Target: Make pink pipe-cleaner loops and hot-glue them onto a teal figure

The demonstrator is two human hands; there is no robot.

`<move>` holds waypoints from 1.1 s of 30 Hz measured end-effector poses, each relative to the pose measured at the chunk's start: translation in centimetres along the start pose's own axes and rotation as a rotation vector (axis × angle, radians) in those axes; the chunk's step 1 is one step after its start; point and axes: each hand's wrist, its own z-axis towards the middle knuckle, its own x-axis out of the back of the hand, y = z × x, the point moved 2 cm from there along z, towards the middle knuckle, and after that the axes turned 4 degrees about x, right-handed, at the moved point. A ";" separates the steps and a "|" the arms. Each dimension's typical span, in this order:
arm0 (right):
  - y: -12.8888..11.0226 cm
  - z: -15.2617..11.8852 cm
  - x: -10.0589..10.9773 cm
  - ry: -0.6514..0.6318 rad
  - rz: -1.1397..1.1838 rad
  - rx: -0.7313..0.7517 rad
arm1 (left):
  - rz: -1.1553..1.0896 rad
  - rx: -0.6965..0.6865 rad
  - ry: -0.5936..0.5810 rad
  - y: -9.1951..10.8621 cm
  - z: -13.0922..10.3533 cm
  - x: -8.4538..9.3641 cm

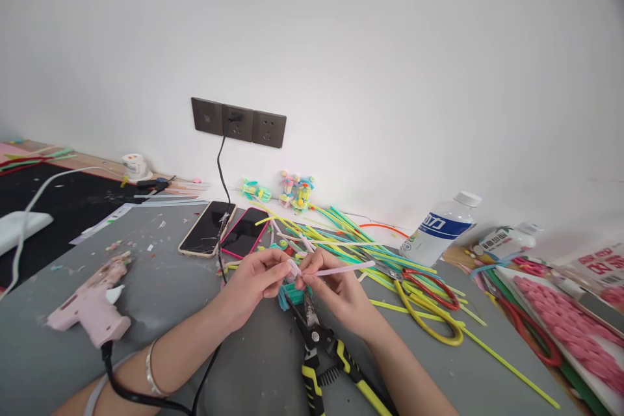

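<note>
My left hand (pixel 263 279) is closed in a pinch on a small pale pink pipe-cleaner coil (pixel 293 268). Fingers of my right hand (pixel 336 286) grip the same piece from the other side, and a straight pale pink pipe cleaner (pixel 348 268) sticks out from them to the right. Just below the hands lies a teal pipe-cleaner piece (pixel 294 294), partly hidden. Pliers (pixel 314 338) with black and yellow handles lie with their jaws against it, half open. The fingers hide part of the coil.
A pink glue gun (pixel 92 312) lies at left, its black cord running under my left arm. Two phones (pixel 207 229) lie behind the hands. Yellow and teal pipe cleaners (pixel 336 234), scissors (pixel 429 312) and a bottle (pixel 439 231) stand or lie to the right. Small pipe-cleaner figures (pixel 296 190) are by the wall.
</note>
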 end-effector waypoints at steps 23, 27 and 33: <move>1.2 0.2 0.5 0.166 0.038 0.053 | 0.384 -0.227 0.073 0.0 -0.3 0.2; 1.5 0.2 0.6 0.176 0.040 0.026 | 0.616 -0.452 0.112 0.3 -0.7 0.1; 1.4 0.3 0.3 0.153 0.054 0.077 | 0.709 -0.639 0.158 0.4 -1.0 -0.1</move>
